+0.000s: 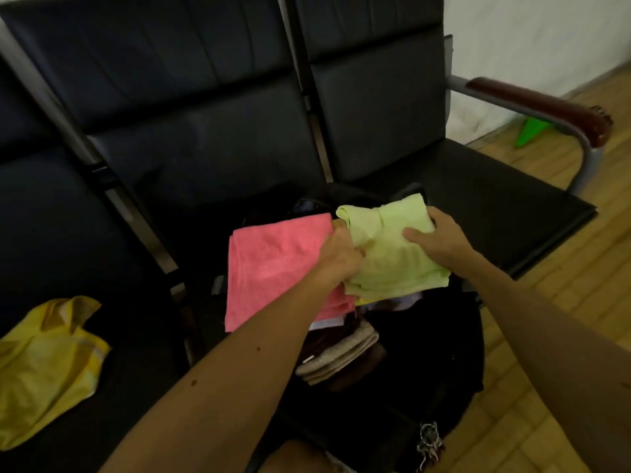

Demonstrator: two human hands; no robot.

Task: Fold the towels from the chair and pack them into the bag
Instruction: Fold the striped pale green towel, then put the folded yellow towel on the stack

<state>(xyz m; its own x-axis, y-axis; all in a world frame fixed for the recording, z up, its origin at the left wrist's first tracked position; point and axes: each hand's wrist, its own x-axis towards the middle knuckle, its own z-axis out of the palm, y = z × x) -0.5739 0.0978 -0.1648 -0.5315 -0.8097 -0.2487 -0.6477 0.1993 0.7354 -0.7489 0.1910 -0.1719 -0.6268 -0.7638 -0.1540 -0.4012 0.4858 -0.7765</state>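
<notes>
You have the folded light green towel (pixel 392 264) in both hands, above the open mouth of the black bag (pixel 430 353), which leans against the front edge of the chair seat (pixel 495 206). Your left hand (pixel 338 257) has its fingers curled round the towel's left edge. Your right hand (pixel 440 237) pinches the far right corner, thumb on top.

The pink towel (pixel 273 268) lies folded just beside it, over the left rim of the bag. A beige folded towel (pixel 338 356) sits lower, inside the near part of the opening.

To pack this one well, lower it flat into the right side of the opening, next to the pink towel rather than on its edge. The fold looks loose at the far left corner, so press the layers together as you lower it. Let go with the left hand first and smooth the top with the right.

A crumpled yellow piece (pixel 44 367), cloth or plastic I cannot tell, lies on the left seat.
</notes>
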